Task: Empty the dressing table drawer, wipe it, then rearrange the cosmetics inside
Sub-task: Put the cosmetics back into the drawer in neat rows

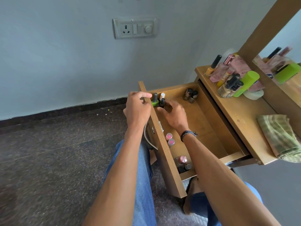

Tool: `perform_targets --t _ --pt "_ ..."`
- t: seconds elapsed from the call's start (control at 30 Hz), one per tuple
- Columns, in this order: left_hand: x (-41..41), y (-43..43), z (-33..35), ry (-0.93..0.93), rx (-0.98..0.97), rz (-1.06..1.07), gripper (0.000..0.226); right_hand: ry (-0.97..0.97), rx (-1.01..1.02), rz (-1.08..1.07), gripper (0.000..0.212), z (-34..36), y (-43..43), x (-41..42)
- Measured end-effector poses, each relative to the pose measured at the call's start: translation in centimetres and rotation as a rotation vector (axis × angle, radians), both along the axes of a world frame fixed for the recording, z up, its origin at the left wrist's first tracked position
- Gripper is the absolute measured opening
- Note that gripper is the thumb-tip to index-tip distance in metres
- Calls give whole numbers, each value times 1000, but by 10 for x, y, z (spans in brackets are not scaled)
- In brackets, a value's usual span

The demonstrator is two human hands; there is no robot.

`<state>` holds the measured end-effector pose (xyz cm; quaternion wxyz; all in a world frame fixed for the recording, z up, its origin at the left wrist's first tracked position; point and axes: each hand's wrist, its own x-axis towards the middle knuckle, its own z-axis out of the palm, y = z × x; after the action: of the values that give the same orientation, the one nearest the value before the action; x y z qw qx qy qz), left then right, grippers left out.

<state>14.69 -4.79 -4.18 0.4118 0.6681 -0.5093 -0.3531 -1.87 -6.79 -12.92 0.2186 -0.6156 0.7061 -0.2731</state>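
The wooden drawer (210,126) is pulled out of the dressing table (241,111). My right hand (174,116) is inside it, fingers closed on a small black bottle (162,102) in the far left corner. Next to that bottle stand a green nail polish bottle (154,100) and a white-capped bottle (162,95). My left hand (137,108) rests over the drawer front (162,144), fingers curled on its top edge. Two dark bottles (190,95) stand in the far right corner. Two pink-capped tubes (170,139) and a rose-capped bottle (182,159) sit along the front.
On the tabletop stand several cosmetics (231,79), a green tube (246,83), a roll of tape (254,94) and a folded greenish cloth (280,137). A mirror (286,46) rises behind. A wall socket (134,28) is above; dark stone floor (57,152) lies to the left.
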Motion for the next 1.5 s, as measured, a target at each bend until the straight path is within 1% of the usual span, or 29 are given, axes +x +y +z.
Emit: perform_targets --t 0.13,0.27,0.47,0.63,0.77,1.07,1.2,1.33,1.43,1.5 --pt "1 -2 -1 -5 1 2 36 1 -48 -16 43 -4 1 1" --pt "1 -4 -3 -17 11 5 41 -16 -50 -42 38 -2 2 3" --pt "1 -2 -2 -15 2 -5 35 -32 -50 -38 38 4 4 4" --pt "1 -2 -3 -3 -2 -9 35 -34 -37 -49 42 4 5 6" --pt "2 -3 -4 0 -1 -8 36 -82 -35 -50 45 4 5 7" --pt "3 -3 -4 3 -10 -13 34 -74 -37 -34 45 8 5 7" --pt "4 -4 -5 0 -20 -11 32 -64 -32 -35 41 15 8 6" --pt "3 -4 -4 -28 -32 -6 32 -16 -27 -23 17 30 20 -4" --pt "-3 -1 1 -75 -59 8 36 -4 -54 -28 18 58 35 -17" --pt "-9 3 7 -85 -87 12 37 -6 -154 -25 21 81 48 -30"
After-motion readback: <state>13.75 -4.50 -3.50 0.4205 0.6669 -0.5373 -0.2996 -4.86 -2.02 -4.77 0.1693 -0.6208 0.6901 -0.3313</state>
